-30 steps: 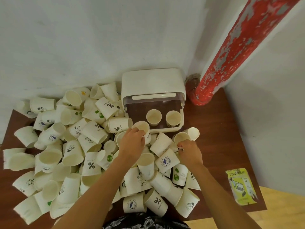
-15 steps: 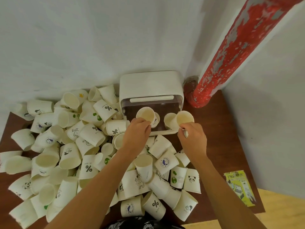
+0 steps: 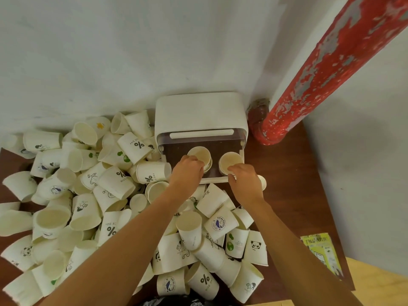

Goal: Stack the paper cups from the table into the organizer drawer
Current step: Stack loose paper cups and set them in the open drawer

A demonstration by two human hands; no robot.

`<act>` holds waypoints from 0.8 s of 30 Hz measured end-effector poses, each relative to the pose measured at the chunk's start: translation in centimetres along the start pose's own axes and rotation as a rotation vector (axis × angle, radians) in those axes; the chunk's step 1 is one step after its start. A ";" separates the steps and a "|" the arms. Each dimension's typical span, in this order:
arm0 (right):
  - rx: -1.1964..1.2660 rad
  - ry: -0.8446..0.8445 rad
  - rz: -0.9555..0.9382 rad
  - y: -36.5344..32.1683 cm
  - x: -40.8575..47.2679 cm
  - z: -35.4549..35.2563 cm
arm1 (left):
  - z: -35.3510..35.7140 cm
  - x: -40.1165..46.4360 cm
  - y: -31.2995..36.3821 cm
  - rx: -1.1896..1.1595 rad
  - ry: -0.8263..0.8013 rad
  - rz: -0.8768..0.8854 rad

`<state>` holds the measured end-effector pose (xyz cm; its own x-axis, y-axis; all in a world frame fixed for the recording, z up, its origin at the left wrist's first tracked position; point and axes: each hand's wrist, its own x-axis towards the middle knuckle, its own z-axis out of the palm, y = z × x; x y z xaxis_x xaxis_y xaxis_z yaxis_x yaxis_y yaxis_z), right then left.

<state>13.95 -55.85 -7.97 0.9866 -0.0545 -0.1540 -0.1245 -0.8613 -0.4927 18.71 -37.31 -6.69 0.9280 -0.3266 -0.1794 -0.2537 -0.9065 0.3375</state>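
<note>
A white organizer (image 3: 199, 113) stands against the wall with its drawer (image 3: 220, 179) pulled out toward me. Two upright paper cups are in the drawer. My left hand (image 3: 187, 171) grips the left cup (image 3: 199, 153), which sits nested in another cup below it. My right hand (image 3: 244, 176) grips the near side of the right cup (image 3: 230, 160). A big heap of loose paper cups (image 3: 92, 195) covers the brown table (image 3: 287, 173) to the left and in front of the drawer, most lying on their sides.
A peeling red pipe (image 3: 331, 69) rises at the right of the organizer, with a dark wrapped base (image 3: 257, 113). One cup (image 3: 263, 182) lies just right of my right hand. A yellow leaflet (image 3: 322, 250) lies near the table's right edge. White walls close the corner.
Both hands picked up a cup from the heap and carried it forward into the drawer. Each cup now sits over one of the two cups that stood there.
</note>
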 end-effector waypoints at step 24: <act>-0.173 -0.032 0.341 3.9 -4.2 0.3 | 1.5 -2.1 2.2 -0.202 0.029 0.104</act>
<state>9.34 -58.87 -9.48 0.8877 -0.3390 -0.3117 -0.4222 -0.8692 -0.2572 15.78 -39.06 -6.95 0.9076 -0.4054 -0.1087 -0.2917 -0.7955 0.5312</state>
